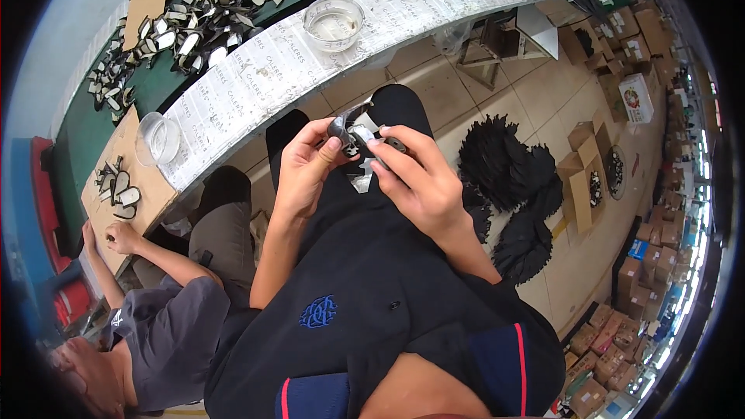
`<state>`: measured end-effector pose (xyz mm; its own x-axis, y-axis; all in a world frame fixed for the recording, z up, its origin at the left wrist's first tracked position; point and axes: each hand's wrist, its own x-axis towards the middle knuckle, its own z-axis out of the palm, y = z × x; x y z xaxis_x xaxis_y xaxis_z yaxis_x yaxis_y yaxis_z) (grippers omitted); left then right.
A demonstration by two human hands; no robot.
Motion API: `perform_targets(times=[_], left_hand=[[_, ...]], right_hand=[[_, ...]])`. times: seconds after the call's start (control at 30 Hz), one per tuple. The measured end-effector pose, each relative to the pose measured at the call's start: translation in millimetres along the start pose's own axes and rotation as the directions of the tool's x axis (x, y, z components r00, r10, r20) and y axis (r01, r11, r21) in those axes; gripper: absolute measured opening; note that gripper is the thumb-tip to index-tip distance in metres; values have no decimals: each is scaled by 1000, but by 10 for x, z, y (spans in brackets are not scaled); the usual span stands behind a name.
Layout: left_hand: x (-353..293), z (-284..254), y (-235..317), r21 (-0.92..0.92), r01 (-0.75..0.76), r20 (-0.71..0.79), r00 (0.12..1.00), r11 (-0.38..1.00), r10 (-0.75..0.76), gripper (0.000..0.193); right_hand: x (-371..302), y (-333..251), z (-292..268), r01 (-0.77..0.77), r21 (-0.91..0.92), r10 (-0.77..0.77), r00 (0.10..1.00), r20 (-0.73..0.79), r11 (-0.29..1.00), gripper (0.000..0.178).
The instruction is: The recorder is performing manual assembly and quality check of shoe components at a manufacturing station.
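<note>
Within pinch of left hand [301, 171] | dark glossy piece [337, 129] | right hand [425, 185] half-curled, hold unclear

Repeated dark lettering [291, 57] across white bench covering [411, 0], blue embroidered emblem [318, 311] on black shirt [365, 264], printing [635, 96] on white carton [642, 112]

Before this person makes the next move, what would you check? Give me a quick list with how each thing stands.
1. Left grip holds the small dark piece: ok, thumb and fingers are closed on it.
2. Right grip is secure: cannot tell; its fingers are close to the piece but hide what they hold.
3. Piece rests on the bench: not ok, it is held up over the lap.
4. Clear round dish is out of the way: ok, it stands on the bench, apart from both grips.
5. Co-worker's hand is clear: ok, it is at the brown board.
</note>
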<state>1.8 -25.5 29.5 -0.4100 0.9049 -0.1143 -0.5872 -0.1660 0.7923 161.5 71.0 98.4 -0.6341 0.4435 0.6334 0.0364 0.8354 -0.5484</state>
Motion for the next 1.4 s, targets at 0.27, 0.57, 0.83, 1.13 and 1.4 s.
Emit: perform_targets(times=[0.27,0.57,0.83,1.13,1.4], left_hand=[[-82,-100,-45,24,49,-24,999,999,-48,28],[105,-43,-36,28,92,-82,993,995,-90,28],[406,-32,-78,55,123,-93,989,991,-117,28],[562,-162,-124,115,85,-223,973,990,-58,29],[1123,348,1475,766,-633,5,-166,-111,986,31]], right_hand=[[-61,56,104,92,-54,-91,996,16,994,34],[-2,332,181,103,-63,-97,991,91,993,33],[98,541,197,-56,18,55,997,49,998,32],[260,661,-6,-185,188,196,980,-45,965,23],[171,766,-193,-229,173,256,954,-156,958,20]])
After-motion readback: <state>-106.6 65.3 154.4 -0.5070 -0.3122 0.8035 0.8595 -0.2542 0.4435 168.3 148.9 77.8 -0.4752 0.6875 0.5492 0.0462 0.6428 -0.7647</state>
